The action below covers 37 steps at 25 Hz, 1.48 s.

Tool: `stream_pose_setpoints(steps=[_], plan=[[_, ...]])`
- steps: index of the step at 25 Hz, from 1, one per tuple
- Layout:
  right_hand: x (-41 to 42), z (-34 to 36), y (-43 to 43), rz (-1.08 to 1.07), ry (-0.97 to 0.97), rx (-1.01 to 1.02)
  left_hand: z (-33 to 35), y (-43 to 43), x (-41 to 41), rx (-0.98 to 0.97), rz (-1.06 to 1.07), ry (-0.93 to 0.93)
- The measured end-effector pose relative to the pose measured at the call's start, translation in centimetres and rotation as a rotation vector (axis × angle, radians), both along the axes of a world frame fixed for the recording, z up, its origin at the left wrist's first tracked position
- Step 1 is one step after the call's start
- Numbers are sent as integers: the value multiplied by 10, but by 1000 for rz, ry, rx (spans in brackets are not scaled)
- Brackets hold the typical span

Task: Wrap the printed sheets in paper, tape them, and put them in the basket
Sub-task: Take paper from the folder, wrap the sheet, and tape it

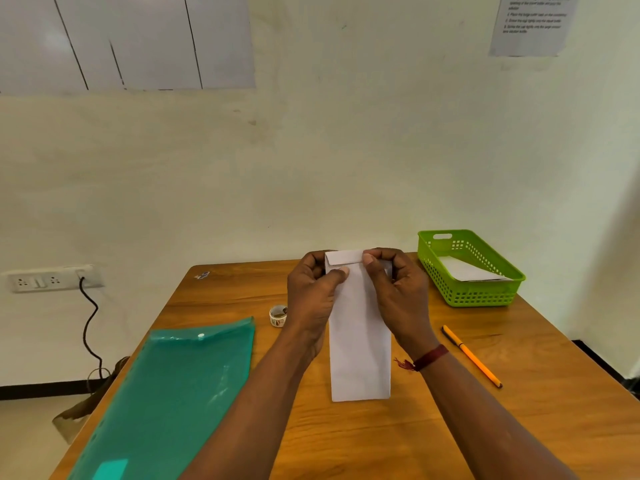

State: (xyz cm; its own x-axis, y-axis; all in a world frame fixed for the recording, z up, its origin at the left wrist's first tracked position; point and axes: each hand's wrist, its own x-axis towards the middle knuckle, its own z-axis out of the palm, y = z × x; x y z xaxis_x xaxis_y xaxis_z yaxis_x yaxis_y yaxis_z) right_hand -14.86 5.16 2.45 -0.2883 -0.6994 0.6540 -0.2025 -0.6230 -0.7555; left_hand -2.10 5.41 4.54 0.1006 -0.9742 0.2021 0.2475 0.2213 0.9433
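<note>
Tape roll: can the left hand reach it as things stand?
Probably yes: the tape roll sits beside the left hand, nothing between, but that hand pinches the paper packet and must let go first.

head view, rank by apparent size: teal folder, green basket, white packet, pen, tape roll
1. teal folder (nearest the camera, which flatters it)
2-3. white packet and green basket look about alike, so unranked
4. pen
5. tape roll
</note>
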Motion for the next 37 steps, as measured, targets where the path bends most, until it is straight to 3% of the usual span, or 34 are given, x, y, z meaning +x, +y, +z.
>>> stream_pose_setpoints(steps=[4,8,21,27,37], plan=[[6,3,4,-76,-89,-21,-1,6,-8,-11,26,16],[10,5,10,9,-160,-32,-2,5,-9,6,65,6],[3,10,13,143,-83,36,-2,5,-7,-6,164,-50],[-1,6,13,99,-253,72,-3,7,-11,-28,179,-94],[-3,9,17,167,-288,93,-6,8,-14,-21,165,-83]])
